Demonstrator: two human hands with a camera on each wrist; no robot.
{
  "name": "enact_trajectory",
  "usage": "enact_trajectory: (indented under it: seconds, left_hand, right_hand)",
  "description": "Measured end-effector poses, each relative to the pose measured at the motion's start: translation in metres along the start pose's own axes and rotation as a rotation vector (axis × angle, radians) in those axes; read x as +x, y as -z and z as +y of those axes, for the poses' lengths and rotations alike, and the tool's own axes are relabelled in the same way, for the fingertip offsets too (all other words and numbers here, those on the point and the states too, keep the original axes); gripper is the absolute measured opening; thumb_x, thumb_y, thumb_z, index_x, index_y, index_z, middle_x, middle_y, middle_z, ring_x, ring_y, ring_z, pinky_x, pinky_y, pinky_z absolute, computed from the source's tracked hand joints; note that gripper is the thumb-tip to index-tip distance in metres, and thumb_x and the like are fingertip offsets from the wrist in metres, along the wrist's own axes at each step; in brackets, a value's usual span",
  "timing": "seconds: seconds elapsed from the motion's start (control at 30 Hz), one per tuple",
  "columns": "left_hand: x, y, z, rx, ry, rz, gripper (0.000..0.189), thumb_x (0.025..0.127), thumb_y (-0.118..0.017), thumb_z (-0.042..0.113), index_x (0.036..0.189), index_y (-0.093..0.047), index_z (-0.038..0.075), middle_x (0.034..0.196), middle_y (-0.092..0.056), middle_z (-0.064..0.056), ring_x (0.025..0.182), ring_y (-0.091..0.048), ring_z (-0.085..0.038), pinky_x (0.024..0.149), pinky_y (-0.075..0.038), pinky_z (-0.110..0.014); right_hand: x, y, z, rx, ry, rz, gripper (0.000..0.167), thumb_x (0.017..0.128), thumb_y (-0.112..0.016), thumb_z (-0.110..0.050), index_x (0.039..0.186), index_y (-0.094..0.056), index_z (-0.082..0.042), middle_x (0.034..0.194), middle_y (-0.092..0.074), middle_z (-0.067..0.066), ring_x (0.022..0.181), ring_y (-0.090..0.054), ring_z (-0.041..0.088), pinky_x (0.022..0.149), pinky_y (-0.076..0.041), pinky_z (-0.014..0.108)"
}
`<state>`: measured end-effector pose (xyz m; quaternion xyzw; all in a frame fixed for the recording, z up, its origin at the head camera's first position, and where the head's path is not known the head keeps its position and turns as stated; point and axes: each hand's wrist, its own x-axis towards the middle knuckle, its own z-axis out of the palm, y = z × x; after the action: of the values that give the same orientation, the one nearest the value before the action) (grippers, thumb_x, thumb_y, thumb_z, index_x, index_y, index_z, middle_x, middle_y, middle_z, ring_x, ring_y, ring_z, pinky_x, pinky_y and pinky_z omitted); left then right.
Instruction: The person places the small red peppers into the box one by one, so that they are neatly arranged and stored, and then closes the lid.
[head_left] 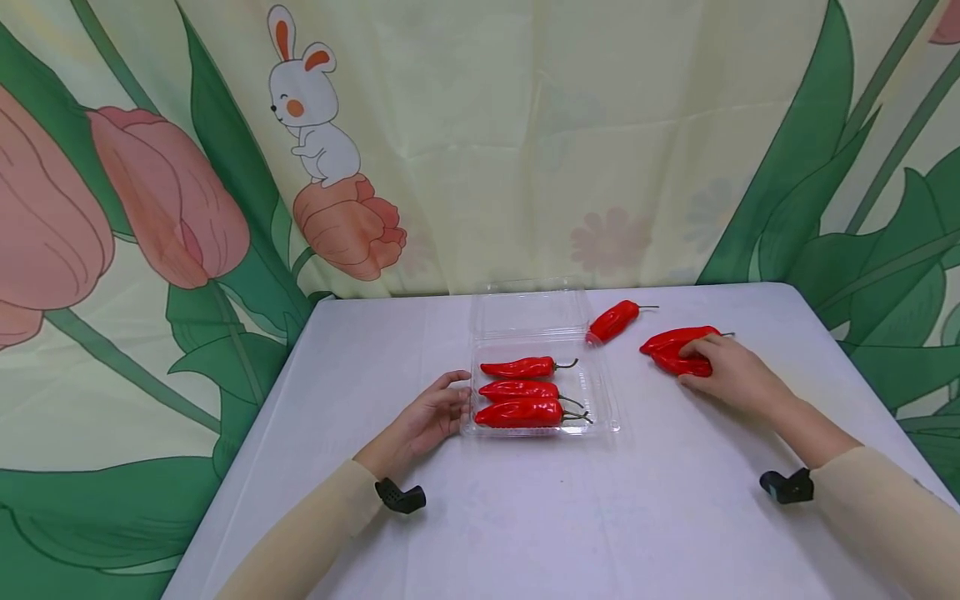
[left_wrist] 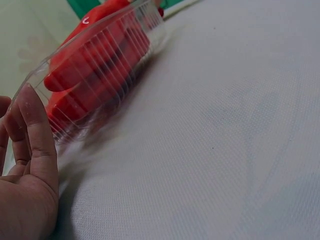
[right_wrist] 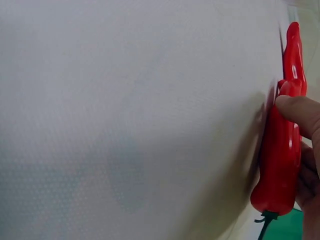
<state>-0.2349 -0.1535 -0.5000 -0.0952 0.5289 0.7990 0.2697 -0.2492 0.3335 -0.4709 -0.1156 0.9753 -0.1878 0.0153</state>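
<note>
A clear plastic clamshell box (head_left: pixel 609 408) lies with its lid laid back on the table. Inside it are three glossy red chili peppers (head_left: pixel 525 414), their stems pointing right. My left hand (head_left: pixel 431 417) rests at the box's left side, its fingers (left_wrist: pixel 37 112) touching the clear wall. To the right, my right hand (head_left: pixel 738 375) pinches a red chili pepper (right_wrist: pixel 278 165) between thumb and fingers, low over the tabletop. Another red chili pepper (head_left: pixel 678 335) lies right behind the held one, partly covered by the hand.
One more red chili pepper (head_left: pixel 615 321) lies behind the box's right corner, stem to the right. The white-covered table (head_left: pixel 525 517) ends at a curtain (head_left: pixel 480 150) printed with tulips and a rabbit. The clear lid (head_left: pixel 531 312) stretches toward that back edge.
</note>
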Motion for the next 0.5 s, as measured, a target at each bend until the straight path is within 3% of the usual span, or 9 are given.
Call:
enact_trajectory:
  seconds: [0.5]
  left_hand:
    - [0.0010,0.0004,-0.0004,0.002,0.001,-0.006,0.041,0.100,-0.060,0.012,0.137,-0.046,0.021,0.101,-0.061,0.002,0.079,-0.058,-0.013,0.070,-0.056,-0.018]
  right_hand:
    - [-0.0011,-0.0015,-0.0033,0.009,-0.016,-0.013,0.055,0.083,-0.085,-0.024,0.126,-0.064,0.004,0.126,-0.062,0.032,0.118,-0.053,0.052,0.090,-0.057,0.063]
